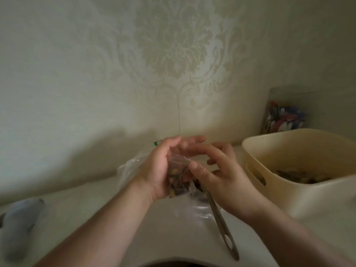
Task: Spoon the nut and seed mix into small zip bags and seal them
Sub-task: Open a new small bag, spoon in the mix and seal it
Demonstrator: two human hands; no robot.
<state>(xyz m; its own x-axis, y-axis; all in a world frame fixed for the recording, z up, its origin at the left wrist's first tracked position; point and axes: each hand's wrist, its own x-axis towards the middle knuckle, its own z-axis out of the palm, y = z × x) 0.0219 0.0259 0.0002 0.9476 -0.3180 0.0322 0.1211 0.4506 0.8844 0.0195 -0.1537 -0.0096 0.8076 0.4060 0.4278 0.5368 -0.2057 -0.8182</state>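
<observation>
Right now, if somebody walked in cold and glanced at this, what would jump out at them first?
Most likely the two hands at the centre: the left hand holds a small zip bag of nuts and seeds while the right hand pinches its top edge. Next, the cream tub on the right with mix in its bottom, and the long spoon lying on the table under the right wrist. Behind it all, patterned wallpaper fills the upper view.

The left hand (159, 168) cradles a small bag (178, 178) of mix while the right hand (217, 178) pinches its top. A spoon (221, 226) lies beneath the bag; a tub (300, 166) sits right of it.
</observation>
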